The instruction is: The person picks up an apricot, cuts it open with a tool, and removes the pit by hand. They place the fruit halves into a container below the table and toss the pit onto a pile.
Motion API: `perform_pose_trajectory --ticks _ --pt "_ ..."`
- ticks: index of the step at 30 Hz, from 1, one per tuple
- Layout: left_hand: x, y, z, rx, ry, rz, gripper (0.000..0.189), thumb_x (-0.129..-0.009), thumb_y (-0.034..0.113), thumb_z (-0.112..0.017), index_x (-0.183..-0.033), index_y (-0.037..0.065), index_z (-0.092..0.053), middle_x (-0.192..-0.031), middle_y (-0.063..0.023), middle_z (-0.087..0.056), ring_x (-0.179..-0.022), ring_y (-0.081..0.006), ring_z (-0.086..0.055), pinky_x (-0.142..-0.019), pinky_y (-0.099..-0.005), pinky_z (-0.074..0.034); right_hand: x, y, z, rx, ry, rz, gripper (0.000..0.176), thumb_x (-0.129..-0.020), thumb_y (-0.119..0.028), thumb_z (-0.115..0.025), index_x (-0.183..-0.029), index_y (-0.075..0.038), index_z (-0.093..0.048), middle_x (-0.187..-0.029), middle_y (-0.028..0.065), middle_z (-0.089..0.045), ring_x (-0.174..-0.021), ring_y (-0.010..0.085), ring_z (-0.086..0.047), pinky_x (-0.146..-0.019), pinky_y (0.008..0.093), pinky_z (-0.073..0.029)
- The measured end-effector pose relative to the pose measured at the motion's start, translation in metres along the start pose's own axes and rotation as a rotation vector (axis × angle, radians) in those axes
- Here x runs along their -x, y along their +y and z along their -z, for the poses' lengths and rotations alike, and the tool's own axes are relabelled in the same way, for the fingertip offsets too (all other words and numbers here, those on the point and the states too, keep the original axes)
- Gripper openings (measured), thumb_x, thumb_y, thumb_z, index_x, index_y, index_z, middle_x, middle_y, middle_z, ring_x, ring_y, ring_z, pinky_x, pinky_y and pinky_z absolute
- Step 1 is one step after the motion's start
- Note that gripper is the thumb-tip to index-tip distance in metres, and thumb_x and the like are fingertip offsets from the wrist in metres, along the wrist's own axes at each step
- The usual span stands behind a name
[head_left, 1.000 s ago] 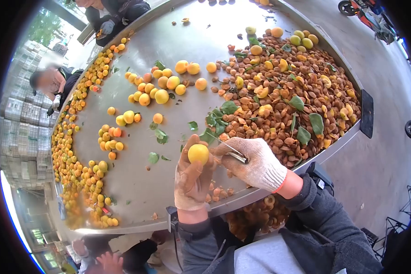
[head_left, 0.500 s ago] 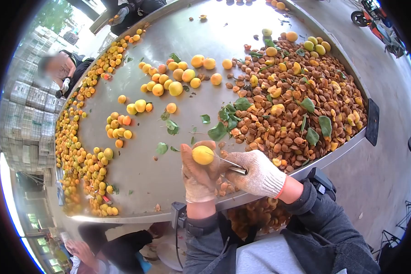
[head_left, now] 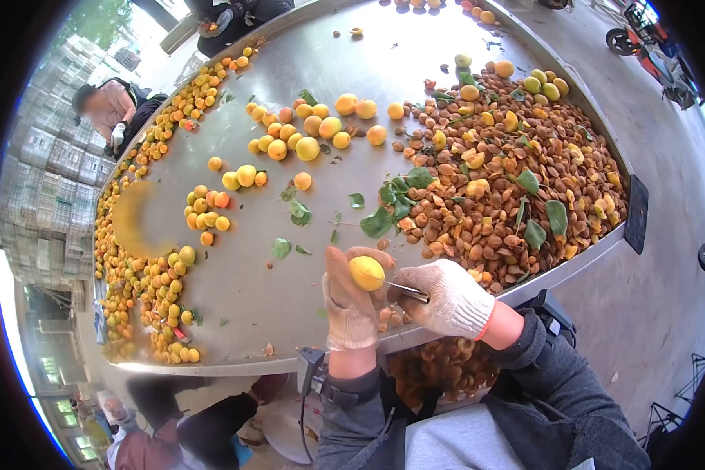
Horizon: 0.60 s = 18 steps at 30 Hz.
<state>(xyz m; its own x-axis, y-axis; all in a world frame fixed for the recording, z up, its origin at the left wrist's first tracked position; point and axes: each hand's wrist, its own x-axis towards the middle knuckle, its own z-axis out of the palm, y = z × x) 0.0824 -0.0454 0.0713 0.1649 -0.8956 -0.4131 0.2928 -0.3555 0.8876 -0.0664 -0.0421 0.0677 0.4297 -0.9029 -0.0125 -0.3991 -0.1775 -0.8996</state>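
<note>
My left hand (head_left: 349, 307), in a stained work glove, holds a yellow apricot (head_left: 366, 272) upright between its fingers, just above the near edge of the round metal table (head_left: 415, 47). In a white knit glove, my right hand (head_left: 446, 301) grips a small knife (head_left: 406, 291) whose thin blade is pressed into the apricot's right side. A few brown pits (head_left: 390, 317) lie on the table directly under both hands.
A big heap of apricot pits (head_left: 509, 188) with green leaves fills the table's right side. Loose apricots (head_left: 305, 133) sit mid-table and a long band of them (head_left: 145, 282) lines the left rim. Other people work at the far left (head_left: 113, 110), top (head_left: 219, 19) and lower left.
Both hands have shifted a little right and down with the apricot. The knife stays in the fruit. The view has tilted, and a blurred yellow fruit streaks past at the left.
</note>
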Motion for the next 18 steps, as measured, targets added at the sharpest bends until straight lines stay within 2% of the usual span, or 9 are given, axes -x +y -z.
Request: perform_pose_trajectory --ticks 4,6,8,9,11,12,16,17,18 --pt "0.002 -0.002 -0.004 -0.087 0.047 -0.181 0.073 -0.095 0.065 -0.028 -0.078 0.003 -0.062 -0.062 -0.0001 -0.054 -0.046 -0.0049 -0.039 -0.043 -0.0187 -0.025 -0.001 -0.004 0.001 0.079 -0.061 -0.042 0.015 -0.079 -0.007 -0.062 -0.092 -0.007 -0.068 -0.079 0.0146 -0.067 -0.076 0.0324 -0.066 -0.067 0.0364 -0.052" --pt "0.004 -0.004 -0.006 -0.116 0.075 -0.254 0.069 -0.095 0.064 -0.029 -0.08 0.005 -0.061 -0.058 0.0015 -0.049 -0.043 -0.0053 -0.035 -0.041 -0.0188 -0.023 -0.001 0.001 -0.004 0.052 -0.019 -0.047 0.015 -0.079 -0.016 -0.064 -0.092 -0.011 -0.07 -0.073 0.0168 -0.065 -0.068 0.0345 -0.064 -0.061 0.04 -0.05" --pt "0.007 -0.005 -0.007 -0.136 0.102 -0.306 0.077 -0.096 0.065 -0.026 -0.078 0.0 -0.064 -0.069 -0.0034 -0.06 -0.055 -0.0082 -0.048 -0.05 -0.0208 -0.035 -0.002 0.0 -0.004 0.044 -0.015 -0.054 0.015 -0.079 -0.015 -0.064 -0.092 -0.011 -0.07 -0.073 0.0168 -0.065 -0.068 0.0347 -0.064 -0.061 0.0403 -0.05" --pt "0.006 -0.006 -0.009 -0.135 0.1 -0.306 0.077 -0.096 0.065 -0.026 -0.078 0.0 -0.064 -0.069 -0.0034 -0.06 -0.055 -0.0082 -0.048 -0.05 -0.0208 -0.035 -0.003 -0.001 -0.005 0.033 -0.012 -0.06 0.015 -0.079 -0.014 -0.064 -0.092 -0.011 -0.07 -0.073 0.0168 -0.065 -0.067 0.0348 -0.064 -0.061 0.0406 -0.05" --pt "0.005 -0.009 -0.014 -0.18 0.119 -0.517 0.078 -0.097 0.064 -0.023 -0.079 0.0 -0.064 -0.072 -0.0039 -0.061 -0.061 -0.0108 -0.053 -0.055 -0.0213 -0.04 -0.005 0.001 -0.008 0.008 0.017 -0.046 0.014 -0.079 -0.012 -0.064 -0.091 -0.01 -0.07 -0.073 0.0169 -0.065 -0.067 0.0351 -0.064 -0.061 0.0407 -0.05" --pt "0.004 -0.014 -0.013 -0.18 0.115 -0.514 0.078 -0.097 0.064 -0.023 -0.079 0.0 -0.064 -0.072 -0.0039 -0.061 -0.061 -0.0108 -0.053 -0.055 -0.0213 -0.04 -0.005 0.002 -0.009 -0.018 0.042 -0.032 0.014 -0.078 -0.011 -0.064 -0.091 -0.009 -0.07 -0.073 0.017 -0.065 -0.067 0.0354 -0.063 -0.06 0.0408 -0.05" --pt "-0.002 -0.028 -0.008 -0.053 0.022 -0.384 0.065 -0.1 0.057 -0.028 -0.086 0.003 -0.062 -0.075 -0.0031 -0.061 -0.066 -0.012 -0.056 -0.062 -0.0276 -0.046 -0.013 0.01 -0.015 -0.051 0.093 0.04 0.016 -0.073 -0.006 -0.065 -0.089 -0.005 -0.069 -0.074 0.0191 -0.065 -0.067 0.0354 -0.064 -0.06 0.0393 -0.05" --pt "-0.003 -0.029 -0.007 -0.134 -0.042 -0.414 0.053 -0.101 0.049 -0.034 -0.093 0.005 -0.062 -0.075 -0.0026 -0.061 -0.067 -0.0153 -0.059 -0.063 -0.0312 -0.049 -0.009 0.006 -0.004 0.061 0.024 -0.025 0.016 -0.069 -0.004 -0.066 -0.085 -0.003 -0.068 -0.072 0.0195 -0.065 -0.064 0.0343 -0.064 -0.058 0.0386 -0.05" --pt "-0.019 -0.062 0.002 -0.33 0.006 -0.556 0.04 -0.101 0.04 -0.039 -0.102 0.005 -0.059 -0.081 -0.0044 -0.063 -0.071 -0.0196 -0.062 -0.063 -0.034 -0.05 -0.01 0.003 0.0 0.068 -0.015 -0.055 0.011 -0.068 -0.004 -0.067 -0.078 -0.002 -0.067 -0.068 0.0187 -0.064 -0.06 0.0325 -0.062 -0.056 0.0367 -0.05"
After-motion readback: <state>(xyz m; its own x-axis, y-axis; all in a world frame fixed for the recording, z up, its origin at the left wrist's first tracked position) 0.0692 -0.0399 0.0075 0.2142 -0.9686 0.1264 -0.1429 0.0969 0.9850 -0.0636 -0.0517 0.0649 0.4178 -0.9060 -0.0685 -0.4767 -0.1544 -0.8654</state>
